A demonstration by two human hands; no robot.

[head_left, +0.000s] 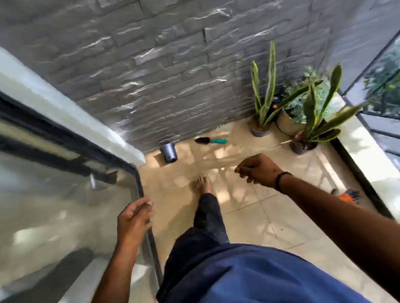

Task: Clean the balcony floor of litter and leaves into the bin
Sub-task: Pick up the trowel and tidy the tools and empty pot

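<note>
Litter on the balcony floor (pixel 263 221) is barely being shown in this view: no leaves can be made out on the tan tiles, and only an orange-and-dark object (pixel 347 196) near the right-hand ledge might count, though it is too blurred to be identified. No bin is being seen with certainty; a small grey pot (pixel 168 152) is being left on its side against the stone wall (pixel 171 55), with a trowel (pixel 210 141) lying well apart from it, probably from potting work. Three potted plants (pixel 295 106) are being kept in the sunny corner. The right hand (pixel 257 171) is being held out ahead at arm's length, fingers curled and pinched together, apparently on something small and pale; what it is cannot be told, possibly a scrap being carried. The left hand (pixel 133 218) is being held lower, beside the edge of the glass door (pixel 51 204), fingers loosely bent and apart, nothing gripped, likely for balance while a bare foot (pixel 203 184) is being stepped forward.
</note>
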